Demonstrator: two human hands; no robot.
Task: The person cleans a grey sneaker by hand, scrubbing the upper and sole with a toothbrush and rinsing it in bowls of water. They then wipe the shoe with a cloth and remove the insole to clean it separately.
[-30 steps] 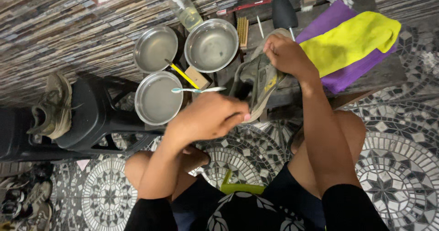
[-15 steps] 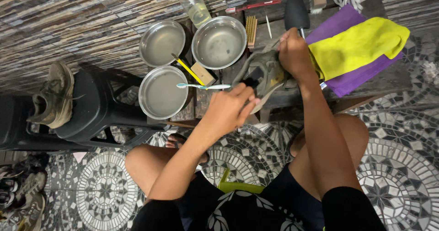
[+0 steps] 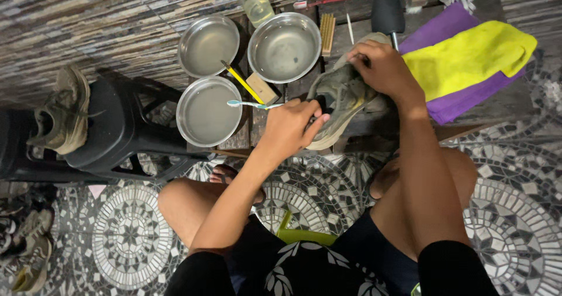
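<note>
Left hand [image 3: 293,126]: fingers curled together around the handle of a slim white-and-teal toothbrush [image 3: 253,104], with the fingertips also pressed against the near side of a worn, dirty grey-olive fabric sneaker [image 3: 339,97]. The brush head points away from the sneaker, over the metal bowls. Whether the thumb bears on the handle or on the shoe cannot be told; it is hidden behind the knuckles.

Right hand [image 3: 380,67]: fingers bent and closed over the upper rim of the sneaker, clamping it from above. The sneaker lies tilted on its side on the dark wooden bench top [image 3: 503,105], between the two hands.

Relative to the sneaker:
- Just left: three round shiny steel bowls [image 3: 208,111], each apparently holding shallow liquid; a yellow pencil-like stick [image 3: 240,80] lies between them, and a small tan wooden block [image 3: 261,88] sits beside it.
- Just right: a bright yellow cloth [image 3: 468,56] folded on top of a purple cloth [image 3: 462,105].
- Beyond it: a black shoe-tree-shaped piece [image 3: 387,8], a small wooden brush [image 3: 326,33], a clear plastic bottle [image 3: 253,0].
- Well to the left: a black plastic stool [image 3: 111,126] carrying a second olive sneaker [image 3: 61,111].
- Below: patterned mosaic tile floor [image 3: 515,208] and the person's bare knees.
</note>
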